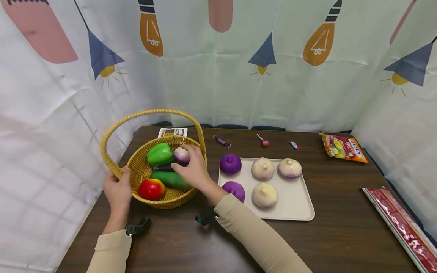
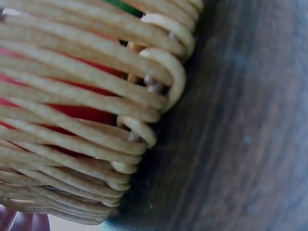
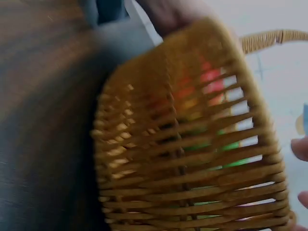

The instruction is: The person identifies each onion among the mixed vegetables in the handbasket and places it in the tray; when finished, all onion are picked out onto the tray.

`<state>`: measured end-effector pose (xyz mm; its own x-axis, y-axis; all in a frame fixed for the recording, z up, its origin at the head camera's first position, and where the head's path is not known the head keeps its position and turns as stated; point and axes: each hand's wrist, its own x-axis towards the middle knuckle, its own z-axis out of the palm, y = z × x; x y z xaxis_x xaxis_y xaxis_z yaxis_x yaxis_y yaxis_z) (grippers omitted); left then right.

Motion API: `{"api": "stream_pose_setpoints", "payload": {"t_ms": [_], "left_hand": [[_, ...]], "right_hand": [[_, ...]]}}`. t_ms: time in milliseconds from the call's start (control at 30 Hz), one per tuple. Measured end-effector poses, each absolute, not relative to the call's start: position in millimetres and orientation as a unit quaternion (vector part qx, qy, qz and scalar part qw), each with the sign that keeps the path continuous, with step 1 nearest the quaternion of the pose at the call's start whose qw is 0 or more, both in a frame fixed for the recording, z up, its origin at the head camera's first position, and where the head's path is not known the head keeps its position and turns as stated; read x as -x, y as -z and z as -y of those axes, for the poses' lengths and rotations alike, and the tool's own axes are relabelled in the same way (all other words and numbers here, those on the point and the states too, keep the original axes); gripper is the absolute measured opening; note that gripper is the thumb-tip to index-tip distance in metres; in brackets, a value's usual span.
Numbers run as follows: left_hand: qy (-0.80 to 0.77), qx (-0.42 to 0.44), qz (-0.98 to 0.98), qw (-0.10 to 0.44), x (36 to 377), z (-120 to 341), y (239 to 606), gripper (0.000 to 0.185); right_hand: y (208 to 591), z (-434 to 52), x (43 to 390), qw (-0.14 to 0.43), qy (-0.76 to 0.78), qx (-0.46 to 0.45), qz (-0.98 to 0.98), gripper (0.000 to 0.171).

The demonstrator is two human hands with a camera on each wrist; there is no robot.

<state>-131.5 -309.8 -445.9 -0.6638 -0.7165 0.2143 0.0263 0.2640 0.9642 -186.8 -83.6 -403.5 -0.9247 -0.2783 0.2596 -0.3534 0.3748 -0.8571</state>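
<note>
A yellow wicker basket [image 1: 167, 204] with a tall hoop handle stands at the table's left. My left hand [image 1: 117, 188] grips its left rim near the handle's foot, thumb over the edge. Inside lie a green bell pepper [image 1: 160, 154], a cucumber [image 1: 170, 179], a red fruit with a yellow patch [image 1: 151, 189], a dark purple vegetable [image 1: 163, 168] and a white-and-purple turnip [image 1: 181, 155]. Over the basket's right side, my right hand [image 1: 195, 167] has thumb and fingers spread, overlapping the turnip. Its fingertips [image 3: 301, 148] show above the rim in the right wrist view.
Right of the basket, a white tray [image 1: 290, 206] holds three whitish turnips [image 1: 264, 195] and two round purple vegetables [image 1: 230, 164]. Behind lie a wrapped candy [image 1: 222, 141], a lollipop [image 1: 264, 143] and a small blue-red packet [image 1: 293, 145]. A snack bag [image 1: 343, 148] and red package [image 1: 399, 223] lie at right.
</note>
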Motion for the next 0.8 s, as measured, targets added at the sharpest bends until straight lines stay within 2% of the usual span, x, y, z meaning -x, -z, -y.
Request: {"api": "stream_pose_setpoints", "payload": {"t_ms": [300,600,800], "left_hand": [[0.561,-0.238,0.72,0.332,130,307,442,0.028],[0.56,-0.24,0.724,0.325,129,307,443,0.029],[0.565,-0.235,0.721,0.325,123,300,430,0.026]], "right_hand": [[404,104,219,-0.012,-0.481,-0.111,0.87,0.082],[408,109,224,-0.024,-0.461,-0.095,0.882,0.077],[406,109,222,-0.042,-0.455,-0.101,0.884,0.08]]}}
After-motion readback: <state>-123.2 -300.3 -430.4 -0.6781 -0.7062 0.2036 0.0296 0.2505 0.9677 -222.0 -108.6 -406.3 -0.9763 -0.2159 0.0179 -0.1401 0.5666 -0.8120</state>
